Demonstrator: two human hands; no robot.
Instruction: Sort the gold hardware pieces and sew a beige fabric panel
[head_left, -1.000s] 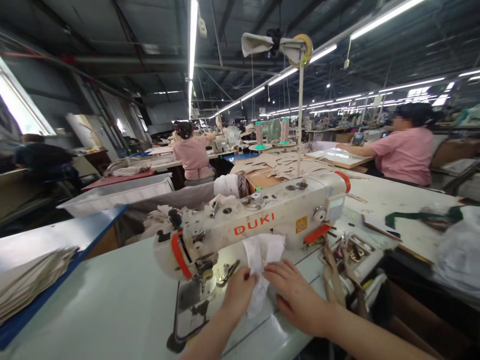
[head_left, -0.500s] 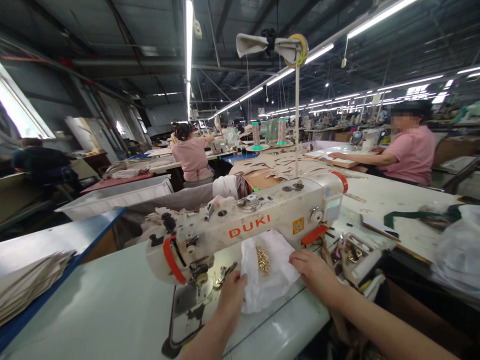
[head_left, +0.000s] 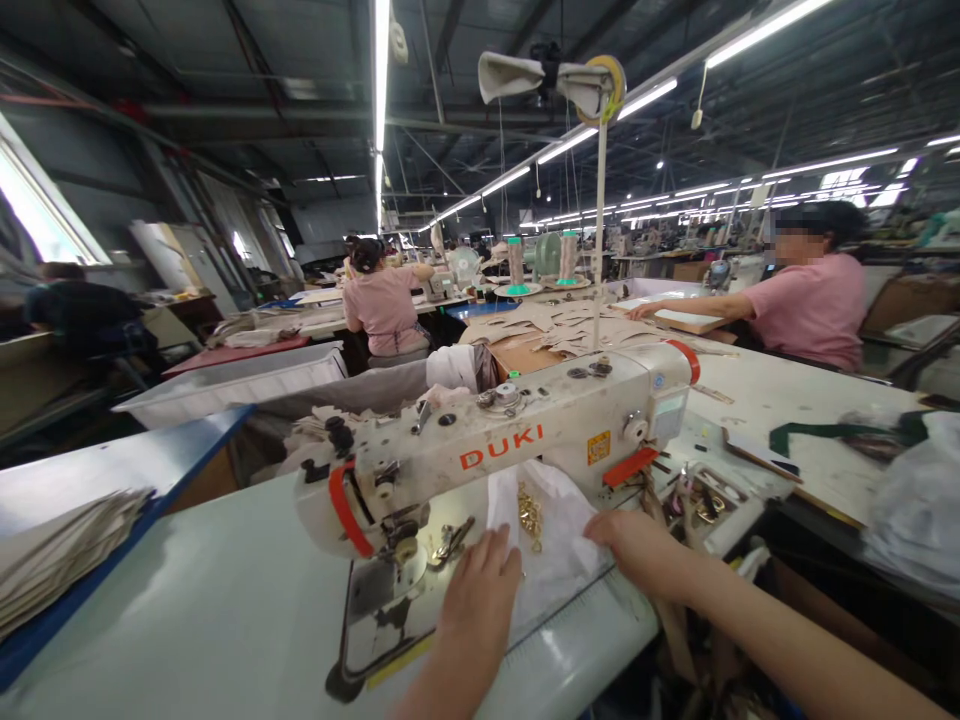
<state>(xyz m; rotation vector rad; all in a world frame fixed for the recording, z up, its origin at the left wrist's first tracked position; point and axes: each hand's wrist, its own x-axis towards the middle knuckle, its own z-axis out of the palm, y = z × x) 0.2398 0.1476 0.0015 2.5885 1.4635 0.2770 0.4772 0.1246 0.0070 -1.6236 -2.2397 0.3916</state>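
A thin white plastic bag [head_left: 556, 560] lies spread under the arm of the sewing machine [head_left: 502, 440]. Several gold-coloured metal pieces [head_left: 529, 515] form a small heap on it; their exact kind is too small to tell. My left hand [head_left: 481, 590] rests over the bag's left edge with its fingers stretched out, beside the needle area. At the bag's right edge, my right hand [head_left: 637, 548] has its fingers closed on the plastic, fingertips partly hidden. A shiny metal attachment [head_left: 450, 542] sits on the machine bed just left of my left hand.
A tray of small metal parts [head_left: 705, 505] stands right of the machine. Stacked fabric pieces [head_left: 67, 550] lie far left, cut pieces [head_left: 555, 325] behind. Two people in pink, one ahead [head_left: 384, 310] and one at right [head_left: 810, 290], sit at other tables.
My left hand has shifted right onto the bag, its fingers going from a pinch to stretched out. The bag lies flatter at its near edge. The person at right has reached farther out.
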